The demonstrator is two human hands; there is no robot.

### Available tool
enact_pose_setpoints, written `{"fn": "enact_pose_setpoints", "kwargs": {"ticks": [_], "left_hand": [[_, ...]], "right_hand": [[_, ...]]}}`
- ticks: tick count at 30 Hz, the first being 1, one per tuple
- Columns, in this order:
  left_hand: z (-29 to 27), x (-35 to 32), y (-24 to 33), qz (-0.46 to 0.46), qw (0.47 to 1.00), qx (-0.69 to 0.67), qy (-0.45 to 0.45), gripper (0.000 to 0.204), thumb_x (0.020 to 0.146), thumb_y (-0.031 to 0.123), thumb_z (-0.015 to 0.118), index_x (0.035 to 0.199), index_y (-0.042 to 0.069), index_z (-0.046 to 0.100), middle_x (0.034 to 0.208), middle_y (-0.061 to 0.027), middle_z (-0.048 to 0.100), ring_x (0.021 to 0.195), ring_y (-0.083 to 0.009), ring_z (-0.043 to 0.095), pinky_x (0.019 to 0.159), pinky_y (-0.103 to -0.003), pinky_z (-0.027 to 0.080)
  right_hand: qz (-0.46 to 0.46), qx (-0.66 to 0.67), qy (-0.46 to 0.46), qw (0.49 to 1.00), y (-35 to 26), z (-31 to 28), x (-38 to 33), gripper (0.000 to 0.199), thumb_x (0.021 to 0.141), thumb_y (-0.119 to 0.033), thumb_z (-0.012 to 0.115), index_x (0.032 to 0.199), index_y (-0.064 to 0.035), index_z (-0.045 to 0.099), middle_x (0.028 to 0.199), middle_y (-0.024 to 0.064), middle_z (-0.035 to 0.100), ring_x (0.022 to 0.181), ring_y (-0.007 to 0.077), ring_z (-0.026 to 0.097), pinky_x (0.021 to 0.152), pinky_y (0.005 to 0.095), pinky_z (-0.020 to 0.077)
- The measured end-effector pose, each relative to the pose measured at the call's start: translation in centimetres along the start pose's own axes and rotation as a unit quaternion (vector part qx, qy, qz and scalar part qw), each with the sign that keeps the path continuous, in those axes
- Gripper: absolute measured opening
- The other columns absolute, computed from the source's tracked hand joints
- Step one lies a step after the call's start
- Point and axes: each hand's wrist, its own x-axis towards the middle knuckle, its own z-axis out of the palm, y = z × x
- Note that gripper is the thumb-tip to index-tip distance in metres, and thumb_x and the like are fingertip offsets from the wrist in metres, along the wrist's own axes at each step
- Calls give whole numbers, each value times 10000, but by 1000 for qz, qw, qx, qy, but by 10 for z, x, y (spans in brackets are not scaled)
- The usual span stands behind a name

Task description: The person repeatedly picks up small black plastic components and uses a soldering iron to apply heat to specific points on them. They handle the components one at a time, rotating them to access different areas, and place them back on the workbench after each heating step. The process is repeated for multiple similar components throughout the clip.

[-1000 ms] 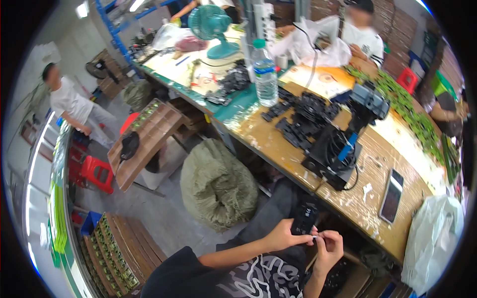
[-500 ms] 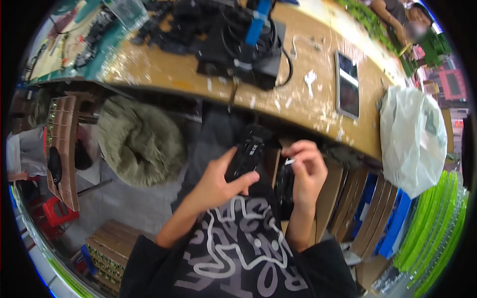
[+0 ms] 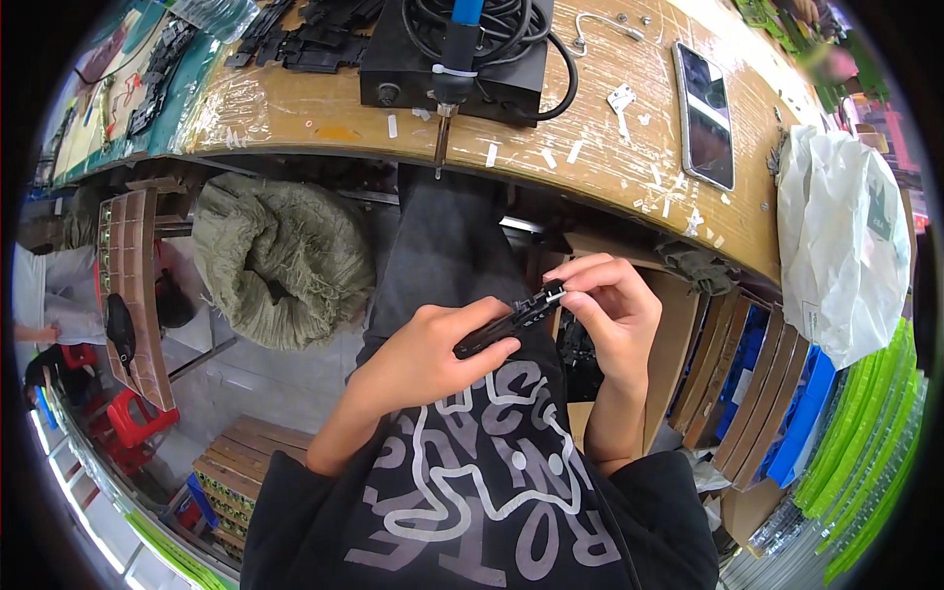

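A black plastic housing (image 3: 506, 326), long and narrow from this side, lies across my lap area, tilted up to the right. Closed around its left end is my left hand (image 3: 438, 352), thumb below and fingers above. My right hand (image 3: 612, 305) pinches a small white piece (image 3: 556, 292) against the housing's right end. Fingertips partly cover that piece, so its exact kind cannot be made out.
Ahead stands the workbench (image 3: 324, 133), bearing a soldering iron (image 3: 443, 133) on a black box (image 3: 388, 79), a phone (image 3: 706, 118) and white scraps. A green sack (image 3: 280, 261) is at left; a white bag (image 3: 836, 246) and stacked trays (image 3: 752, 393) are at right.
The housing has turned from its broad face to its narrow side. My right hand has brought the white piece against its end. The view has shifted slightly.
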Motion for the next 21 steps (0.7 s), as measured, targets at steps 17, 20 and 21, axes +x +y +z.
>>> {"fn": "enact_pose_setpoints", "kwargs": {"ticks": [17,20,21], "left_hand": [[8,3,-3,80,976,204,11,247,733,158,633,905,-2,559,624,-136,572,500,-282,548,425,-315,404],[3,7,-2,49,987,147,-30,280,735,171,633,935,-7,553,611,-111,579,497,-222,566,428,-295,412],[-1,9,-1,15,994,91,-66,291,738,176,629,947,-10,549,616,-98,584,502,-196,570,431,-286,418]], "right_hand": [[60,-11,73,995,13,0,-12,64,782,22,552,844,30,539,874,108,579,852,144,549,741,245,443],[28,-95,33,995,15,-7,-7,71,778,-10,558,839,26,565,863,93,585,855,163,543,771,276,432],[0,-115,26,993,19,-9,-6,75,775,-23,562,835,21,575,860,89,588,846,172,543,796,299,422]]}}
